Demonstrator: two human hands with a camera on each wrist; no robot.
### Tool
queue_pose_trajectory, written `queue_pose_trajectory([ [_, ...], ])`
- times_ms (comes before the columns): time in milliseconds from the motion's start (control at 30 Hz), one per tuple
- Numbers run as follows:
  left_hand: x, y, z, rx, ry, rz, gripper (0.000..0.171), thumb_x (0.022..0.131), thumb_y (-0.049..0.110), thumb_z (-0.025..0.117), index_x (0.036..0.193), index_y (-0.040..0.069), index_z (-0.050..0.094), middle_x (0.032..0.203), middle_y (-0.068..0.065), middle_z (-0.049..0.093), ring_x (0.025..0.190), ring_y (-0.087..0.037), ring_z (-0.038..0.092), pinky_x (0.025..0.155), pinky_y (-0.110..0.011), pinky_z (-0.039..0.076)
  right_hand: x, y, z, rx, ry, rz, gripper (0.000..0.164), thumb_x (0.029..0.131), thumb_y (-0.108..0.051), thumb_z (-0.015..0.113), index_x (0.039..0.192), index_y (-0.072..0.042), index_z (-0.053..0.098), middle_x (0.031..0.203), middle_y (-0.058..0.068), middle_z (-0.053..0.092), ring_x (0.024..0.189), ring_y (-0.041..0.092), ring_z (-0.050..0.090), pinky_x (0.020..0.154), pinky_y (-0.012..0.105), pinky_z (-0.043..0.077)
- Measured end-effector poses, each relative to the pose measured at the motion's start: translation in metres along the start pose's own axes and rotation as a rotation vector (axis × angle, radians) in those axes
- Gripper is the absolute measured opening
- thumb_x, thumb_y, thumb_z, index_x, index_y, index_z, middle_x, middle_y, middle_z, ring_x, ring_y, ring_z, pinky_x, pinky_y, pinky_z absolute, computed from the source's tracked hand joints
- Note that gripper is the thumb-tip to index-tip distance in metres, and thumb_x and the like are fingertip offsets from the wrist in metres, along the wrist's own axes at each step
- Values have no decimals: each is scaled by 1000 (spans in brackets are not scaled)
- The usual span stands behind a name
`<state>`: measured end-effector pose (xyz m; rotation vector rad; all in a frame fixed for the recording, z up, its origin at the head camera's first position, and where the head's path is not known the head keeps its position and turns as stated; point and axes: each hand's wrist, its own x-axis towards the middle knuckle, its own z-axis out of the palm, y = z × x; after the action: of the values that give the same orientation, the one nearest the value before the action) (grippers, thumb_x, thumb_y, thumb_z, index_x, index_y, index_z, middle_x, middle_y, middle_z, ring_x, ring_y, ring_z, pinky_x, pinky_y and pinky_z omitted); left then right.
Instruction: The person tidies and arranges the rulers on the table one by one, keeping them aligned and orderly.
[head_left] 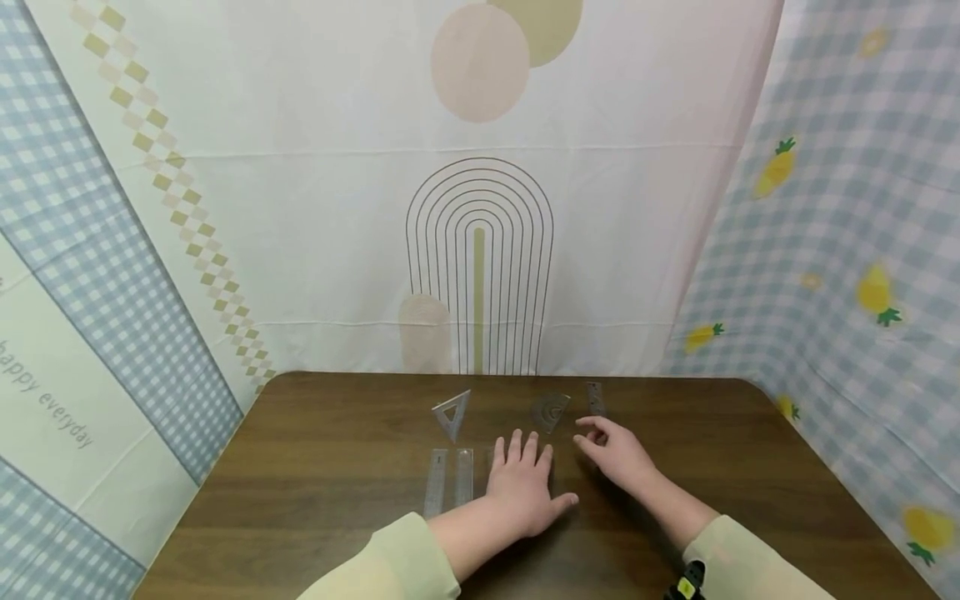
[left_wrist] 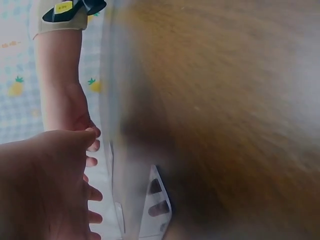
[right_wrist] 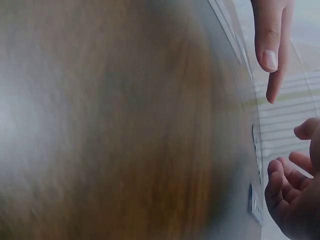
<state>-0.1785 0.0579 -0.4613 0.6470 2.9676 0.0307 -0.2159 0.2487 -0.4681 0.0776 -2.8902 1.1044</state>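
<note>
My left hand (head_left: 521, 492) is palm down low over the table, its fingers straight and spread and its thumb out to the right. Two clear straight rulers, one (head_left: 436, 482) beside the other (head_left: 465, 475), lie just left of it, their near ends by the forearm. Beyond the fingertips lies a clear protractor (head_left: 552, 412). To the right, my right hand (head_left: 621, 454) hovers with fingers loosely bent and nothing in them. Just past it is a small clear piece with cutouts (head_left: 595, 398). A clear set square (head_left: 452, 415) lies farther left.
The brown wooden table (head_left: 330, 467) runs back to a white patterned cloth (head_left: 330, 250). Blue checked cloth (head_left: 847, 250) hangs at the right side, and more checked cloth (head_left: 112, 242) at the left. A dark device (head_left: 686, 582) is strapped at the right wrist.
</note>
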Motion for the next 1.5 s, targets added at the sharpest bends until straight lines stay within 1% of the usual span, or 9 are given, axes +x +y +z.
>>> queue_pose_trajectory([
  [167, 13, 8, 0, -7, -26, -19, 85, 89, 80, 35, 156, 28, 34, 164, -3, 22, 151, -29, 12, 119, -53, 10, 6, 11, -7, -26, -5, -28, 36, 97, -22, 64, 129, -4, 63, 96, 3, 62, 84, 18, 57, 68, 34, 47],
  [300, 21, 12, -2, 21, -26, -40, 85, 89, 81, 33, 157, 29, 32, 164, -2, 19, 152, -28, 10, 120, -52, 9, 13, 18, -13, -68, 3, -54, 37, 98, -22, 64, 129, -2, 63, 100, 6, 62, 88, 21, 58, 72, 38, 50],
  [433, 27, 18, -7, 54, -19, -58, 84, 89, 81, 33, 157, 30, 31, 164, -1, 20, 152, -27, 11, 120, -51, 10, 20, 26, -20, -109, 7, -65, 37, 98, -22, 63, 129, -2, 63, 102, 8, 61, 90, 23, 59, 75, 42, 51],
  [633, 37, 29, -4, 87, -28, -74, 85, 88, 82, 31, 158, 33, 27, 165, 1, 17, 152, -25, 9, 120, -49, 10, 29, 37, -24, -145, 2, -71, 37, 98, -23, 62, 127, 0, 63, 107, 13, 62, 94, 28, 59, 81, 49, 50],
  [733, 42, 34, -2, 97, -48, -76, 85, 88, 82, 30, 158, 33, 24, 165, 1, 15, 152, -23, 7, 120, -49, 9, 32, 43, -25, -163, -3, -54, 36, 98, -23, 62, 125, 0, 64, 111, 17, 62, 99, 33, 60, 85, 52, 49],
  [867, 47, 38, -1, 97, -60, -92, 84, 89, 82, 30, 158, 34, 25, 165, 2, 16, 152, -22, 8, 120, -48, 10, 39, 50, -24, -201, -13, -40, 35, 98, -24, 62, 124, 0, 65, 118, 21, 61, 107, 38, 59, 89, 56, 47],
  [1100, 58, 45, 2, 70, -81, -117, 83, 88, 82, 31, 157, 36, 27, 165, 3, 16, 152, -22, 6, 120, -49, 9, 54, 60, -28, -243, -32, -11, 38, 98, -24, 61, 127, 0, 63, 126, 26, 57, 116, 43, 55, 95, 59, 43],
  [1267, 67, 51, 6, 110, -95, -134, 80, 88, 82, 30, 156, 40, 25, 165, 5, 15, 152, -20, 5, 120, -48, 8, 66, 65, -34, -277, -51, 18, 40, 99, -26, 60, 129, -1, 62, 129, 27, 53, 118, 46, 51, 94, 62, 42],
  [1500, 77, 53, 12, 158, -120, -149, 79, 88, 82, 27, 156, 42, 24, 165, 5, 13, 152, -21, 2, 120, -49, 6, 79, 69, -36, -309, -66, 36, 42, 100, -29, 58, 132, -2, 61, 135, 29, 49, 124, 50, 44, 98, 66, 37],
])
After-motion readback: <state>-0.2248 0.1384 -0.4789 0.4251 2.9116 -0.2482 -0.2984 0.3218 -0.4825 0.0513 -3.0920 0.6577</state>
